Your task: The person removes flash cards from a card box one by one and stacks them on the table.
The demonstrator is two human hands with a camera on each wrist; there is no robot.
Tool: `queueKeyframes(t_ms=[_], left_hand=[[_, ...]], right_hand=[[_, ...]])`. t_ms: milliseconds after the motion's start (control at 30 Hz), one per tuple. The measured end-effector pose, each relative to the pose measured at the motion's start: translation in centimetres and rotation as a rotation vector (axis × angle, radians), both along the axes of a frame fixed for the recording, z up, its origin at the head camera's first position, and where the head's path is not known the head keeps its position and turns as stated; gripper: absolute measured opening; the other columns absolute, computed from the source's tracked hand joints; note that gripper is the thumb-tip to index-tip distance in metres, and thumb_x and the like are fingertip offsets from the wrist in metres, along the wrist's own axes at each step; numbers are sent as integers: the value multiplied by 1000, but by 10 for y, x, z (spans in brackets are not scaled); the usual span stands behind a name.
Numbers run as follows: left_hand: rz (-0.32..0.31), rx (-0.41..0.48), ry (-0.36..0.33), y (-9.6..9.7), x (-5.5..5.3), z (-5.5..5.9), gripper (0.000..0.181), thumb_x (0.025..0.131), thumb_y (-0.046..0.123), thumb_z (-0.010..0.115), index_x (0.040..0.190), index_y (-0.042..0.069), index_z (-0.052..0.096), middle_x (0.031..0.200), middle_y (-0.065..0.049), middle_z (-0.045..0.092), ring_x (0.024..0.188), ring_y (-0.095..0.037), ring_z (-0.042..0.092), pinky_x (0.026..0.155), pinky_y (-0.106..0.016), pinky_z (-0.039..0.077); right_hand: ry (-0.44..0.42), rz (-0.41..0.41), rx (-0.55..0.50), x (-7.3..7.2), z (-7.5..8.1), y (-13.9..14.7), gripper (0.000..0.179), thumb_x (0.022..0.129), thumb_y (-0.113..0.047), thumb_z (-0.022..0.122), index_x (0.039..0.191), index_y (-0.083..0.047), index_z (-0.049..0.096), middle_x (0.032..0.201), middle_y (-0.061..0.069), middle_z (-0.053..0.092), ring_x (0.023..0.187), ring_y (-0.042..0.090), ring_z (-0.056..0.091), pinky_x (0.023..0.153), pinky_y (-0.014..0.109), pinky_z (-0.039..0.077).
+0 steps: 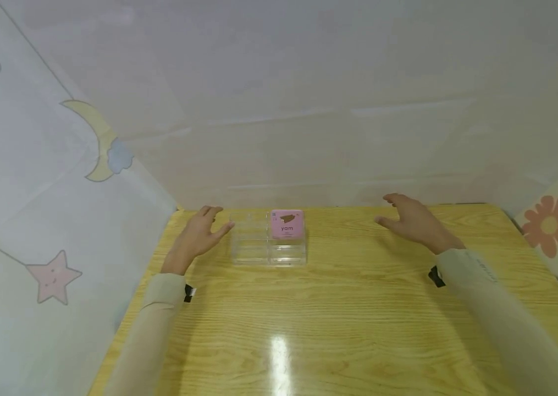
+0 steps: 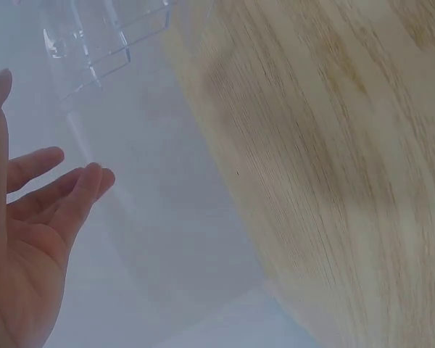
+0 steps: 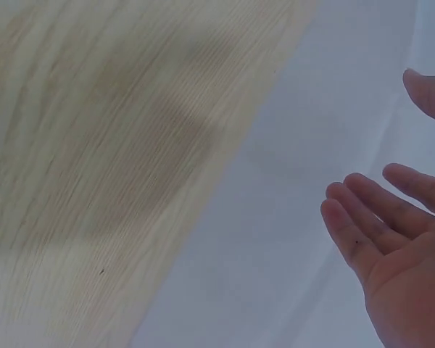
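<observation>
A clear plastic divided box (image 1: 250,257) lies near the far edge of the table. In its far right compartment is a pink square card (image 1: 287,230) printed "yam" with a brown picture. My left hand (image 1: 195,237) hovers just left of the box, thumb extended toward its side and fingers relaxed; it holds nothing. The left wrist view also shows the hand (image 2: 36,246) with part of the box (image 2: 109,51) above it. Well to the right of the box, my right hand (image 1: 417,223) hangs over the far part of the table, fingers loose and nothing in it.
The wooden table (image 1: 348,313) reaches from the front to a pale cloth wall (image 1: 308,148) along its far edge. Another cloth with a moon and star print (image 1: 51,165) stands at the left, and one with a flower (image 1: 556,225) at the right.
</observation>
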State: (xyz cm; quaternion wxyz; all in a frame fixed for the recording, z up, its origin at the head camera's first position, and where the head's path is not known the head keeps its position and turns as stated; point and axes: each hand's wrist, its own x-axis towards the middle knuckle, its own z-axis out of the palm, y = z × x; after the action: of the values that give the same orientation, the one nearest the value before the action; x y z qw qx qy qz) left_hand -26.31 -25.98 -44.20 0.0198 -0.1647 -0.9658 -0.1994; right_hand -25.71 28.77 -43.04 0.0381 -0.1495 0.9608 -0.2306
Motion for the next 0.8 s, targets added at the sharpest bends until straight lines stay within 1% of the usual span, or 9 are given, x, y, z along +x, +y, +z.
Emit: queueKeyframes(t_ms=[100,233,400,567,700,800], left_hand=[[6,-6,5,1,0,0,82,104,66,50,155,1,45,151,-24,51,125,-44,62,104,-61,55],[6,-20,12,2,1,-1,83,104,65,51,155,-1,44,153,-25,51,134,-47,57,112,-63,51],[-7,-50,13,9,1,0,84,104,66,50,158,3,42,158,-23,49,141,-47,53,115,-63,48],[-8,-99,62,15,2,3,84,103,70,47,157,6,45,158,-22,50,143,-45,52,115,-63,48],[-12,-134,94,18,4,3,86,103,71,45,157,4,46,159,-22,51,144,-43,52,115,-61,49],[-22,-154,106,20,4,1,85,104,68,46,158,2,43,160,-22,49,146,-42,51,116,-60,49]], right_hand=[[12,17,-7,-1,0,-10,77,105,-46,62,158,5,39,159,30,46,142,51,48,115,70,42],[19,36,-24,-3,2,-23,76,104,-47,63,158,3,41,159,28,47,143,50,48,117,70,40],[23,42,-25,-4,4,-32,79,104,-50,63,158,2,41,160,27,47,144,50,48,118,69,40],[34,52,-54,-7,2,-43,78,102,-51,65,156,3,45,159,27,49,146,49,46,120,69,38],[30,86,-81,-11,-2,-57,80,101,-52,66,156,2,45,159,26,50,146,48,47,120,68,39],[33,116,-80,-14,-4,-68,81,102,-55,64,157,0,44,159,25,50,145,46,50,121,66,40]])
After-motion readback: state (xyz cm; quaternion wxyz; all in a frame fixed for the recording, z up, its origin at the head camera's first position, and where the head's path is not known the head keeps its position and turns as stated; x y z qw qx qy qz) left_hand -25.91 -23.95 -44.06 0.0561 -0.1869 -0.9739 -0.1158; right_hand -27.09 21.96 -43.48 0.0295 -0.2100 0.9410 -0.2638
